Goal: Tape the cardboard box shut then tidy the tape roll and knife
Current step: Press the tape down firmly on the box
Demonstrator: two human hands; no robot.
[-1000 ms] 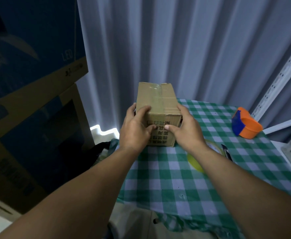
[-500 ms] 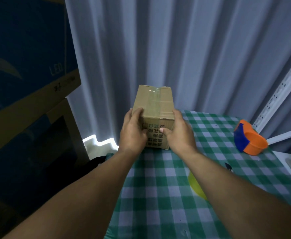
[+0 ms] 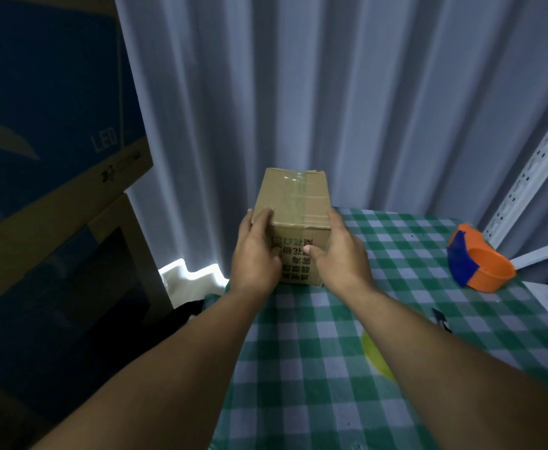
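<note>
A small brown cardboard box (image 3: 293, 198) with clear tape along its top seam stands at the far left corner of the green checked table (image 3: 331, 384). My left hand (image 3: 258, 254) grips its left side and my right hand (image 3: 339, 256) its right side, thumbs on the printed front face. An orange and blue tape dispenser (image 3: 477, 263) lies at the far right of the table. A dark knife (image 3: 441, 319) lies beside my right forearm, partly hidden, next to a yellow patch (image 3: 376, 355).
Large blue and brown cartons (image 3: 48, 196) are stacked close on the left. A grey corrugated wall (image 3: 331, 92) is right behind the table. A white perforated shelf post (image 3: 532, 164) rises at the right.
The box has been slid farther back towards the wall, with both hands still gripping its sides. The view has tilted upward.
</note>
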